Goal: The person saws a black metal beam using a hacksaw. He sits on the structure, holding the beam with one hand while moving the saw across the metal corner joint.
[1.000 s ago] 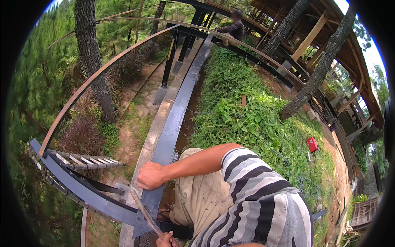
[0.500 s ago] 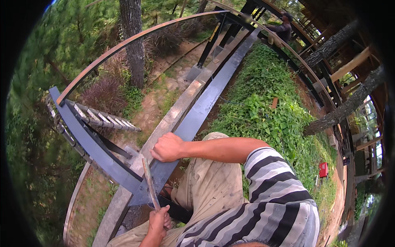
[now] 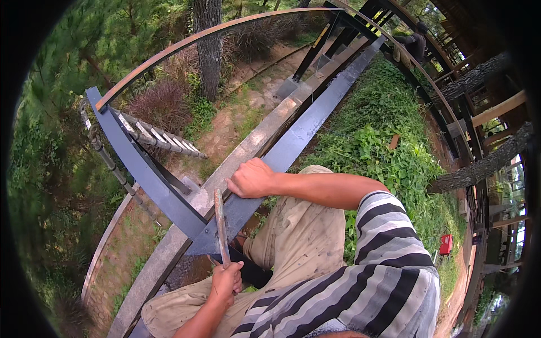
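Observation:
My left hand (image 3: pixel 227 280) is closed round the lower end of a long, narrow, worn grey-brown bar (image 3: pixel 220 224). The bar stands up from the fist, its far end over the edge of a grey steel beam (image 3: pixel 307 127). My right hand (image 3: pixel 251 177) is a fist, knuckles up, lying at the left edge of that beam beyond the bar's tip. What its fingers hold, if anything, is hidden beneath it. Below the bar, a curved grey steel piece (image 3: pixel 147 169) meets the beam near a bolt.
A concrete ledge (image 3: pixel 256 147) runs along the beam's left side. A ladder (image 3: pixel 163 139) lies beyond the curved steel. Green plants (image 3: pixel 360 152) cover the ground at right, with a red box (image 3: pixel 446 244) farther off. Another person (image 3: pixel 415 44) is at the far end.
The whole view has shifted, so the beam and both hands sit farther right and higher. The bar now stands more upright. My right fist keeps nearly the same place on the beam.

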